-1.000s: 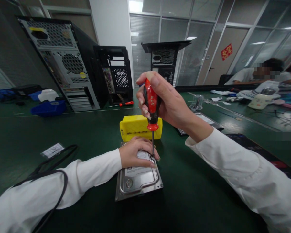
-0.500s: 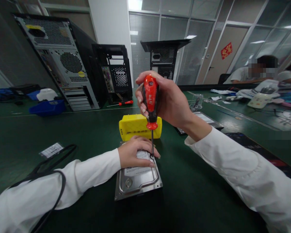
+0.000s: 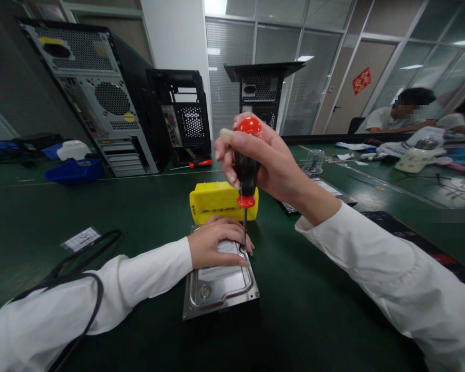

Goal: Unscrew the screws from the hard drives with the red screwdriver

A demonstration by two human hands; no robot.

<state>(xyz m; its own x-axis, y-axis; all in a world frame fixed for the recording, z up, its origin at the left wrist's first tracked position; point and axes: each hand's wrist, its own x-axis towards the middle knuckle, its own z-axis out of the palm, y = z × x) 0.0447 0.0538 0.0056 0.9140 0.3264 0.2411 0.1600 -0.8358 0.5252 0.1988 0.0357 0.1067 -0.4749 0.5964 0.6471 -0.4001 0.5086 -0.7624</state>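
A silver hard drive (image 3: 221, 289) lies label up on the table in front of me. My left hand (image 3: 217, 240) grips it from above, the thumb across its label and the fingertips over its right edge. In my right hand (image 3: 269, 155) a red and black screwdriver (image 3: 246, 178) stands nearly upright, its handle wrapped by the fingers and the thumb near the top. The tip meets the drive's cover near the right edge, beside my left fingers; the screw under it is too small to make out.
Directly behind the drive sits a yellow bin (image 3: 220, 201). A second drive (image 3: 325, 191) lies to the right, near a clear cup (image 3: 313, 161). Computer cases (image 3: 112, 98) stand at the back, with another screwdriver (image 3: 199, 164) before them. A black cable (image 3: 101, 289) crosses my left sleeve.
My right hand has turned around the screwdriver handle, the thumb now lying across its near side. The screwdriver leans slightly differently; my left hand and the hard drive stay put.
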